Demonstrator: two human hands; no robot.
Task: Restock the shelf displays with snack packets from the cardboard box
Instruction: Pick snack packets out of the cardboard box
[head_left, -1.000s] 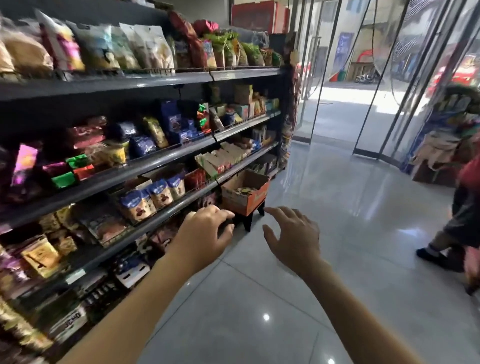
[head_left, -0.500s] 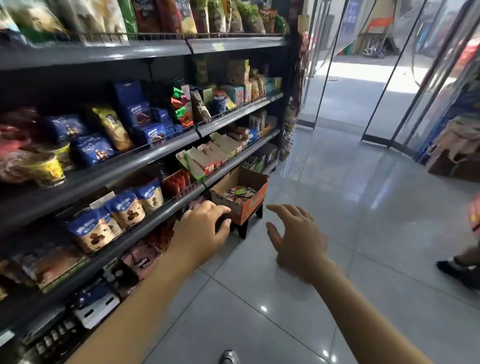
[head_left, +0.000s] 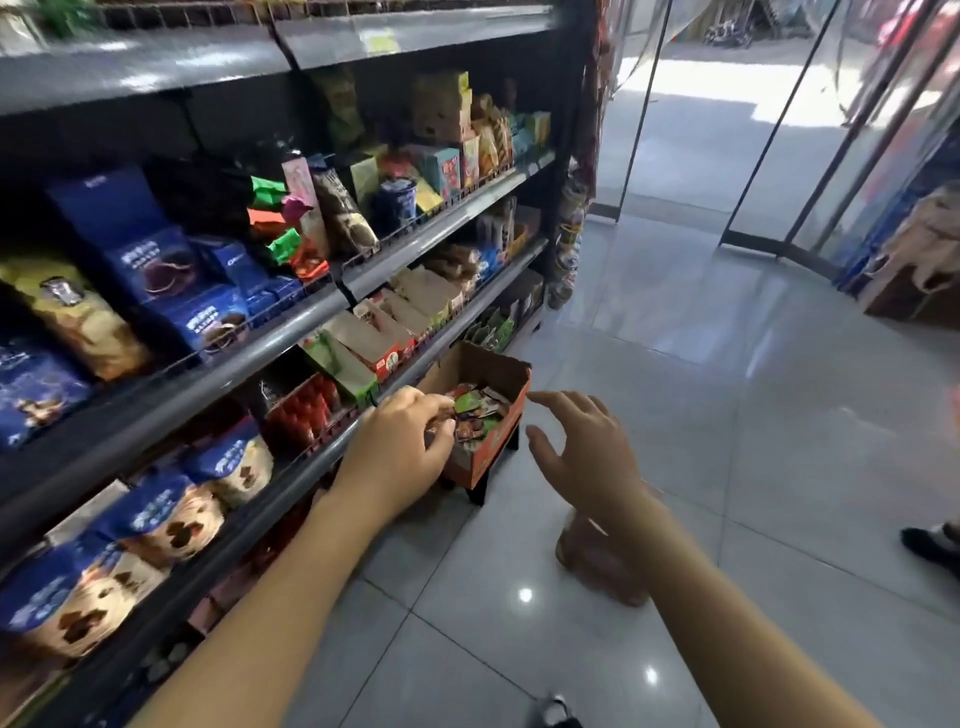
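An open cardboard box (head_left: 498, 364) with an orange front stands on a small black stool beside the shelf end, with several small snack packets (head_left: 480, 413) inside. My left hand (head_left: 400, 447) is at the box's near left corner, its fingers curled over the packets. Whether they pinch one is hidden. My right hand (head_left: 582, 452) hovers just right of the box, fingers spread and holding nothing. The shelf unit (head_left: 291, 338) on the left has several tiers of snack bags and cartons.
Blue cookie bags (head_left: 171, 291) and red packs (head_left: 306, 410) fill the nearer shelves. Grey tiled floor (head_left: 675, 415) stretches right toward glass doors (head_left: 727, 156). Another person's dark shoe (head_left: 930, 545) shows at the right edge. Stacked goods (head_left: 914, 270) stand far right.
I have moved closer to the box. My left hand has reached forward to the box's near corner, and my right hand has come up beside the box.
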